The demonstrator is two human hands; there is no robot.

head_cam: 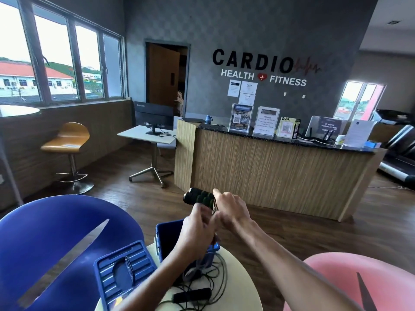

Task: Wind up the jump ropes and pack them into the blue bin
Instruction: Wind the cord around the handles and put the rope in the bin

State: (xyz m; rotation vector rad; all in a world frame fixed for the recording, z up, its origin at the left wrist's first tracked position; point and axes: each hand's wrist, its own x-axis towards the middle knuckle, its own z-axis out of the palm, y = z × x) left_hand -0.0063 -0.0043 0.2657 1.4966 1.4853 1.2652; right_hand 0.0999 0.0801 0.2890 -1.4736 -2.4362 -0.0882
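Note:
Raised in front of me is a pair of black foam jump-rope handles (197,197), wrapped with turns of thin cord. My right hand (229,207) grips their right end, index finger laid along the top. My left hand (197,230) is curled just below them and pinches the cord. Beneath my hands stands the open blue bin (167,239) on a small round cream table (238,279). Another black handle (192,295) lies on the table among loose loops of dark cord (215,272). What is inside the bin is hidden by my left forearm.
The bin's blue lid (124,270) lies on the table to the left. A blue chair (56,243) stands at the left and a pink chair (359,283) at the right. Ahead are a wooden reception counter (269,171), a desk with a monitor (155,118) and a stool (69,142).

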